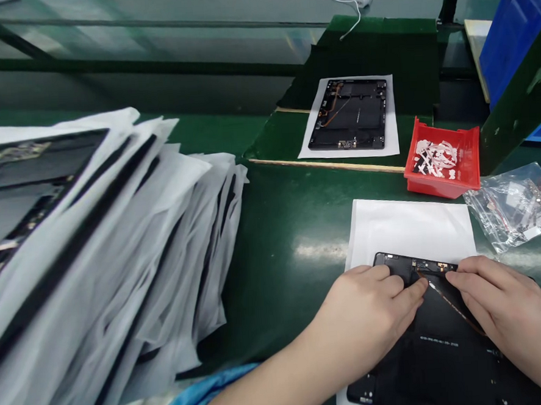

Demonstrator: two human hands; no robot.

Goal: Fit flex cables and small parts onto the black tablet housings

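A black tablet housing [427, 364] lies in front of me on white sheets, its inner side facing up. A thin brown ribbon cable [455, 307] slants across it from near the top edge. My left hand [372, 300] reaches over the housing's left side, fingers curled, thumb and index tips together at the cable's upper end. My right hand [505, 298] is at the upper right corner, thumb and fingertips pressed together beside the small parts along the top edge. Whatever lies between the right fingertips is too small to make out.
At left stands a tall stack of tablet housings [44, 173] interleaved with white sheets [162, 233]. Another housing [352, 115] lies on a green board. Beyond my hands are a red bin [448, 185] of small white pieces, a clear plastic bag [518, 205] and a blue crate [512, 41].
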